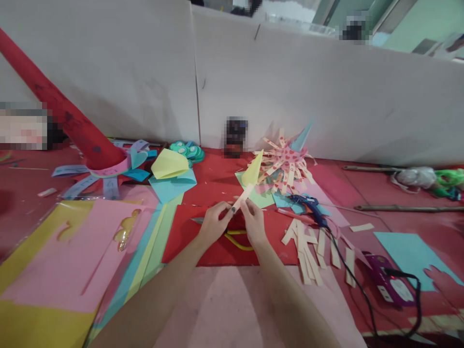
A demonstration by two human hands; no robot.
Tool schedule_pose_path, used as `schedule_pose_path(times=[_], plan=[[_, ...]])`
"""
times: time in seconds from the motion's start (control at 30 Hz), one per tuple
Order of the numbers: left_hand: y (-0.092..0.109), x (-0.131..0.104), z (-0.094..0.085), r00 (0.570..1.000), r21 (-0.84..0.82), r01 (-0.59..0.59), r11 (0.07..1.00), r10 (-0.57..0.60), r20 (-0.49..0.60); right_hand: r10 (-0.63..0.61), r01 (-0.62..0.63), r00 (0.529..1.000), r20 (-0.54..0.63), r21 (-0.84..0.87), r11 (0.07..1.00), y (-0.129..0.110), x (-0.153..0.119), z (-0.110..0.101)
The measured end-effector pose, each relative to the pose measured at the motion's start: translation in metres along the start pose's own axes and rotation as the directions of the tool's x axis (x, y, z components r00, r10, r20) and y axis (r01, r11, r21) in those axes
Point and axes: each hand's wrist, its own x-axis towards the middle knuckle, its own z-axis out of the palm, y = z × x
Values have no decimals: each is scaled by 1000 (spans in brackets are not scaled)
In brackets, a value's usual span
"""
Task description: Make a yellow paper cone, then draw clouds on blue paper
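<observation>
Between my two hands is a pale peach paper strip [243,197], slanting up to the right. My left hand [214,221] pinches its lower end, where a dark spot shows. Closed on its right edge are the fingers of my right hand [255,220]. Below them, scissors [239,247] with yellow handles lie on a red sheet [181,241], partly hidden by my hands. Just beyond the strip stands a pale yellow paper cone [253,170]. Several loose peach strips [303,258] lie to the right of my right hand.
A blue glue gun [310,209] lies at right, its cable running to a purple power strip [389,280]. Behind is a paper piece with fringed strips [286,162]. A tall red cone [79,125] and coloured sheets [79,251] occupy the left. A white partition [145,72] closes the back.
</observation>
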Motion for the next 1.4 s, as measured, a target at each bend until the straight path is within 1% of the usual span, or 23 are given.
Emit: schedule_pose_path(times=[0.17, 0.27, 0.37, 0.57, 0.77, 0.97, 1.2, 1.27, 1.4], plan=[[-1, 0, 0, 1000, -4, -20, 1000, 20, 24, -26, 14, 996, -86, -137, 990, 0, 1, -4], [-1, 0, 0, 999, 20, -18, 1000, 18, 37, -46, 31, 994, -98, -143, 989, -2, 1, -5], [-1, 0, 0, 998, 35, -20, 999, 18, 56, -61, 42, 989, -138, -134, 990, -6, 1, -6], [-1, -1, 0, 994, 47, -33, 998, 28, 103, -86, 32, 968, -235, -224, 974, -13, 0, -7], [-1, -1, 0, 992, 27, -24, 999, 20, 125, -116, 39, 962, -247, -295, 955, -14, 1, -5], [0, -2, 1, 990, 23, -6, 1000, 3, 142, -84, -5, 962, -260, -323, 946, -13, 1, -6], [-1, -1, 0, 989, 44, -30, 999, 24, 143, -117, 1, 950, -288, -372, 928, -9, 2, -7], [-2, 0, 1, 990, 48, -37, 998, 30, 135, -129, 35, 956, -262, -335, 942, -10, 2, -6], [-3, 0, 1, 991, 58, -39, 998, 31, 132, -157, 125, 973, -167, -188, 974, -14, 1, -6]])
